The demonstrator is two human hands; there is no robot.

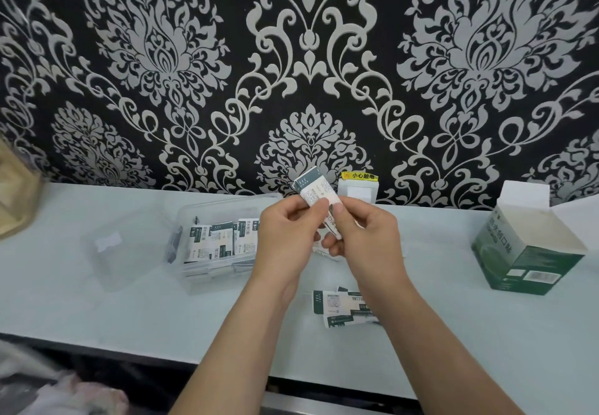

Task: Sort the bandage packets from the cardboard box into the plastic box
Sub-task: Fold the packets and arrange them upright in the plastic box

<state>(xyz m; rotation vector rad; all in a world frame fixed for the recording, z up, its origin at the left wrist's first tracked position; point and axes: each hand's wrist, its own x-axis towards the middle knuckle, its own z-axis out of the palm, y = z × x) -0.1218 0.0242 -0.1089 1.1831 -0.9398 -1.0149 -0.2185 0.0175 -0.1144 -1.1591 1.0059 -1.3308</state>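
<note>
Above the table (97,301), your left hand (288,239) and right hand (364,236) both pinch a small bunch of packets (314,189), thumbs pressed on its front and fingers curled behind. The bunch sticks up past your thumbs. Just left of your hands sits the plastic box (207,280), open, with boxed packets (220,239) lying in it; a clear lid (120,252) lies beside it. Loose packets (340,307) lie on the table by your right forearm. The cardboard box (525,252) stands open, well to the right.
</note>
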